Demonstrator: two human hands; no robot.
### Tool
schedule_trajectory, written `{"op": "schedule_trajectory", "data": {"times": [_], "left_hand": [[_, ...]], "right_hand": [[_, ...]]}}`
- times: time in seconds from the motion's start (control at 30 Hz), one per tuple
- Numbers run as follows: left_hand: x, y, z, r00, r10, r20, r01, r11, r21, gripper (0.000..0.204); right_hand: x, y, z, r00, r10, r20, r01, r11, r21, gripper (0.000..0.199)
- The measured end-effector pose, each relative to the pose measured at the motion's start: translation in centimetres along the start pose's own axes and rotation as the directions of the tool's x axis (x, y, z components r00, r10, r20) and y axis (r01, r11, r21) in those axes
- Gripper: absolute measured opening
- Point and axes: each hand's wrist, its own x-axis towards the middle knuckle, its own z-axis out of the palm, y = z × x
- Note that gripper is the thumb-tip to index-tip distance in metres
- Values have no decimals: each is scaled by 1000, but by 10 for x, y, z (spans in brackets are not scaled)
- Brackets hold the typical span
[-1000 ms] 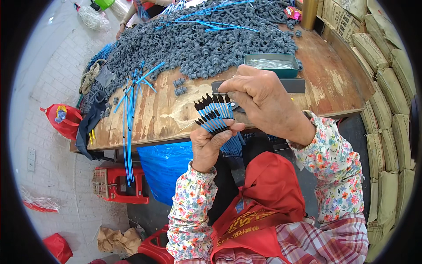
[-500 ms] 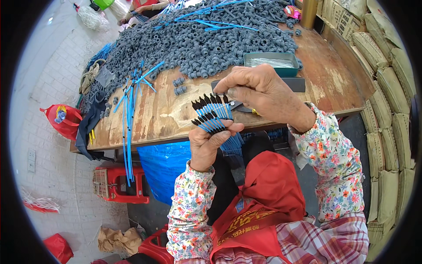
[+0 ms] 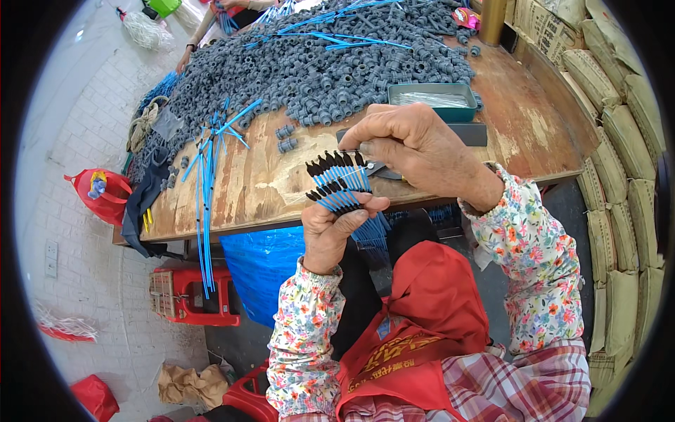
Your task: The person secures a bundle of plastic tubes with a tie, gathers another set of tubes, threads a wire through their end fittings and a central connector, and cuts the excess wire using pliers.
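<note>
My left hand grips a fanned bundle of thin blue tubes with black tips, held up over the table's front edge. The black ends point up and away, and the blue lengths hang below the fingers. My right hand is closed in a pinch at the top right of the fan, thumb against forefinger. From that pinch a thin metal needle sticks out along the black tips; its rest is hidden by the fingers. Right behind the bundle lies a dark metal hand tool, partly covered by my right hand.
A big heap of grey plastic fittings covers the table's far side. A green tray of thin needles stands at the right. Loose blue tubes hang over the left edge. Stacked sacks line the right; another person's arm reaches in far left.
My hands stay nearly in place, the right one shifting slightly at the black tips. At the far left, the other person's arm now extends down beside the heap.
</note>
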Motion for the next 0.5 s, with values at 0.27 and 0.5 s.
{"op": "schedule_trajectory", "data": {"times": [0.27,0.5], "left_hand": [[-2,4,-2,998,-39,52,39,999,11,21],[-2,1,-1,999,-39,34,41,997,-61,21]], "right_hand": [[25,-23,-21,884,316,345,-276,948,-159,20],[19,-12,-16,953,104,285,-81,992,-92,22]]}}
